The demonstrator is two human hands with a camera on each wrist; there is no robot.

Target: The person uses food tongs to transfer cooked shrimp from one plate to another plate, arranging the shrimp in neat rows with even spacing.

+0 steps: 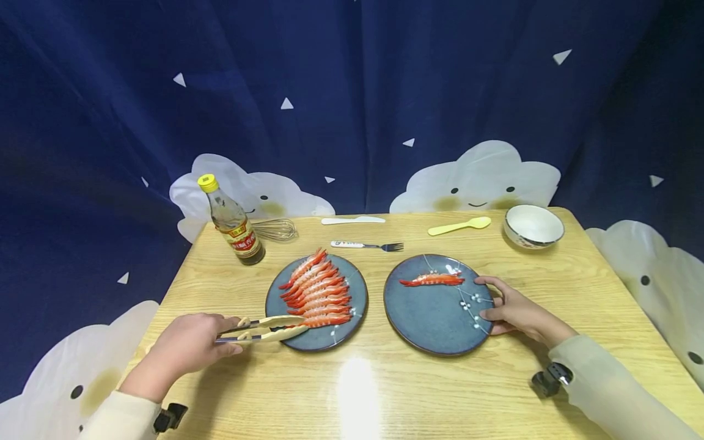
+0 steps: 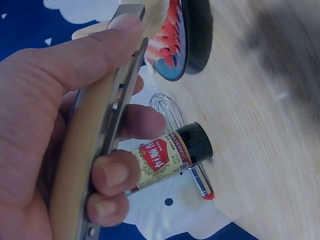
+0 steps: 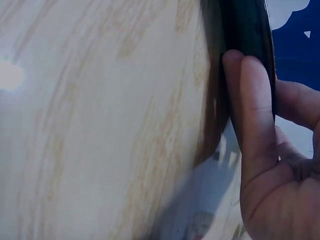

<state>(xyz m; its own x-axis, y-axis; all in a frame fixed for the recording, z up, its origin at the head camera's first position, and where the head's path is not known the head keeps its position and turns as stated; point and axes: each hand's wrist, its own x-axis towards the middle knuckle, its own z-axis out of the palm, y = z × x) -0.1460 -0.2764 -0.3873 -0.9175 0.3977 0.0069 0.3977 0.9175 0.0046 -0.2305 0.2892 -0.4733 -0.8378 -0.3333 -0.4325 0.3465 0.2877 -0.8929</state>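
Observation:
In the head view my left hand (image 1: 189,342) grips a pair of tongs (image 1: 286,320) with cream-coloured tips. Those tips are at the tail end of the nearest shrimp (image 1: 327,320) on the left blue plate (image 1: 305,342); whether they clamp it I cannot tell. Behind it lies a row of several red-and-white shrimp (image 1: 319,287). In the left wrist view, thumb and fingers wrap the tongs' handle (image 2: 82,150). My right hand (image 1: 519,313) holds the right-hand rim of a second blue plate (image 1: 423,324), which bears one shrimp (image 1: 434,280) near its far side.
A yellow-capped sauce bottle (image 1: 233,223) stands at the back left, beside a wire whisk (image 1: 277,230). Along the back lie a white knife (image 1: 352,220), a fork (image 1: 368,245) and a yellow spoon (image 1: 459,227). A white bowl (image 1: 533,226) sits at the back right.

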